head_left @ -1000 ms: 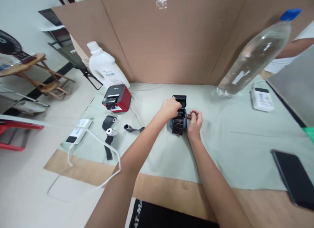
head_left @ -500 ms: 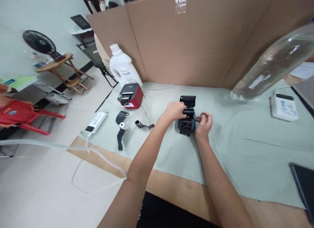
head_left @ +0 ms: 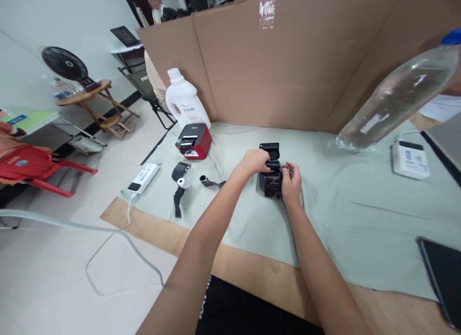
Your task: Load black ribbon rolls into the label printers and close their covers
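A small dark label printer stands on the cloth with its black lid raised. Dark, glossy film hangs down over its front. My left hand reaches in from the left, its fingers closed at the open top, by a dark cylinder inside; the fingertips are partly hidden. On the other side, my right hand presses against the printer with curled fingers. To the left lie a dark roll, a white-cored roll with a black strip and a dark tube with a loose strip.
A red and black printer stands at the back left, before a white jug. Cardboard walls the rear. A large clear bottle leans right. White power strips and a dark tablet lie near the sides.
My right hand has moved in from beside the printer and now touches its right side. The left hand stays at the open top. The whole view has shifted slightly.
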Demonstrator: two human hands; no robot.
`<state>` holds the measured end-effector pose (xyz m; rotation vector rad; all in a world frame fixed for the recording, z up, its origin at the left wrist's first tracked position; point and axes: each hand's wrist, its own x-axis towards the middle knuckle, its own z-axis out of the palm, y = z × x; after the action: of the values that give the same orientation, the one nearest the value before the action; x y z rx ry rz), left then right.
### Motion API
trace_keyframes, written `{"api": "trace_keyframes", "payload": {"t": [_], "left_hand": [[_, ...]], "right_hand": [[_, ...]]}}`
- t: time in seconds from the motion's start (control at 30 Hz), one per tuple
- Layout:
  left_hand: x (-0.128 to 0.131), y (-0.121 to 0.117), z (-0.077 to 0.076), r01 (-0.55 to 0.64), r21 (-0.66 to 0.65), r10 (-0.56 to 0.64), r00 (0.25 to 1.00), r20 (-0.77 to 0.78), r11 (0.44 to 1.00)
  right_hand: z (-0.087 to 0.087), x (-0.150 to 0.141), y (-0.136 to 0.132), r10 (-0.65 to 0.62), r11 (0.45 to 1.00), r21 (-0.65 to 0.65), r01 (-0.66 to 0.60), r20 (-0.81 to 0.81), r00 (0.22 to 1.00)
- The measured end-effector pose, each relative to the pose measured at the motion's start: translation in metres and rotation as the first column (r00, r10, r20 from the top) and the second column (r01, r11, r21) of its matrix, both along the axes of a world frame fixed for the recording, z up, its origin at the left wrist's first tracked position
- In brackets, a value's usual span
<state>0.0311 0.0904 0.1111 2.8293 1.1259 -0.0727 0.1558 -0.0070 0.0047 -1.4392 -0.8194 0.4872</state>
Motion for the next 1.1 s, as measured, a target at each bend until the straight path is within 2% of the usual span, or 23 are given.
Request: {"api": "trace_keyframes", "payload": {"t": [0.13, 0.27, 0.43, 0.53, 0.6, 0.63, 0.67, 0.73, 0.83, 0.9, 0.97, 1.0, 1.1], "left_hand": [[0.004, 0.003, 0.007, 0.013, -0.010, -0.014, 0.999, -0.052, 1.000], [-0.002, 0.005, 0.002, 0.027, -0.031, -0.027, 0.999, -0.022, 0.999], [-0.021, 0.008, -0.012, 0.034, -0.089, -0.014, 0.975, 0.222, 0.995], [-0.032, 0.006, -0.019, 0.007, -0.144, 0.054, 0.909, 0.413, 0.989], [-0.040, 0.001, -0.022, -0.003, -0.172, 0.102, 0.813, 0.573, 0.985], [-0.045, -0.004, -0.024, -0.018, -0.186, 0.138, 0.742, 0.656, 0.982], [-0.052, -0.010, -0.025, -0.046, -0.211, 0.189, 0.655, 0.732, 0.976], [-0.070, -0.028, -0.027, -0.125, -0.316, 0.338, 0.431, 0.837, 0.941], [-0.112, -0.071, -0.033, -0.149, -0.548, 0.563, 0.089, 0.822, 0.823], [-0.146, -0.105, -0.038, -0.138, -0.650, 0.654, -0.018, 0.756, 0.747], [-0.179, -0.139, -0.046, -0.194, -0.710, 0.719, -0.031, 0.694, 0.677], [-0.194, -0.153, -0.049, -0.248, -0.721, 0.744, 0.001, 0.668, 0.647], [-0.227, -0.182, -0.059, -0.429, -0.694, 0.807, 0.176, 0.563, 0.578]], "right_hand": [[-0.002, 0.001, 0.001, -0.005, 1.000, 0.000, 0.005, 0.026, 1.000], [-0.006, 0.001, 0.002, 0.029, 0.999, -0.050, -0.023, 0.132, 0.991], [-0.010, 0.002, 0.004, 0.039, 0.998, -0.052, -0.030, 0.183, 0.982], [-0.012, 0.003, 0.005, 0.031, 0.999, -0.044, -0.023, 0.179, 0.983], [-0.013, 0.003, 0.005, 0.027, 0.999, -0.040, -0.021, 0.157, 0.987], [-0.012, 0.003, 0.005, 0.036, 0.999, -0.039, -0.031, 0.137, 0.990], [-0.012, 0.003, 0.005, 0.048, 0.998, -0.037, -0.044, 0.115, 0.992], [-0.011, 0.004, 0.004, 0.065, 0.997, -0.036, -0.062, 0.080, 0.995], [-0.009, 0.003, 0.006, 0.041, 0.999, -0.039, -0.038, 0.067, 0.997], [-0.009, 0.002, 0.007, 0.011, 0.999, -0.043, -0.008, 0.073, 0.997], [-0.009, 0.001, 0.008, -0.012, 0.999, -0.042, 0.016, 0.091, 0.996], [-0.008, 0.001, 0.009, -0.023, 0.999, -0.041, 0.027, 0.103, 0.994], [-0.008, 0.000, 0.009, -0.039, 0.998, -0.036, 0.044, 0.128, 0.991]]}}
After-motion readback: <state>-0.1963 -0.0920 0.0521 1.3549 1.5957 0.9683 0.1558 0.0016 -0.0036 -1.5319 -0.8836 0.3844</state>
